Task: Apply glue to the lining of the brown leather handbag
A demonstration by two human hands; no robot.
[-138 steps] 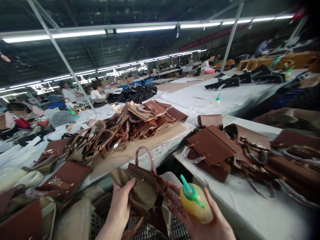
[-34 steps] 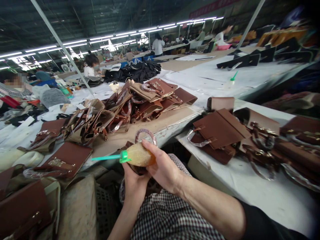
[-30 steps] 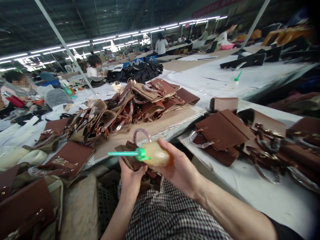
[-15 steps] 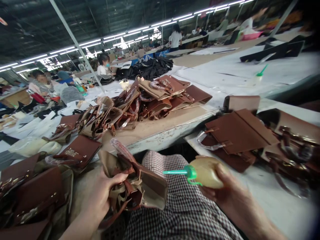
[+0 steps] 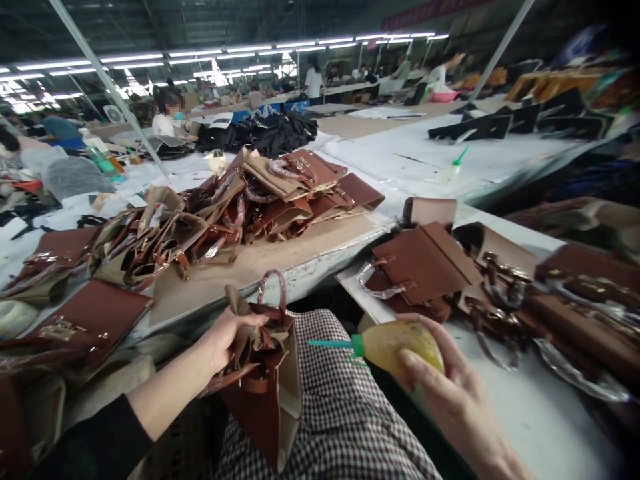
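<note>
My left hand (image 5: 225, 333) grips the top of a brown leather handbag (image 5: 265, 387) that hangs over my checked lap, its wrapped handle pointing up. My right hand (image 5: 440, 387) holds a yellowish glue bottle (image 5: 400, 343) on its side, the green nozzle aimed left toward the bag with a gap between them. Both hands are below the front edge of the tables.
A heap of brown handbags (image 5: 240, 207) lies on the cardboard-topped table (image 5: 300, 250) ahead. More bags (image 5: 430, 267) are stacked on the white table (image 5: 525, 413) to my right. Another glue bottle (image 5: 453, 167) stands farther back. Other people work at distant benches.
The two hands have come apart: the left has taken the bag out to the left and turned it upright, while the right with the bottle has moved to the right.
</note>
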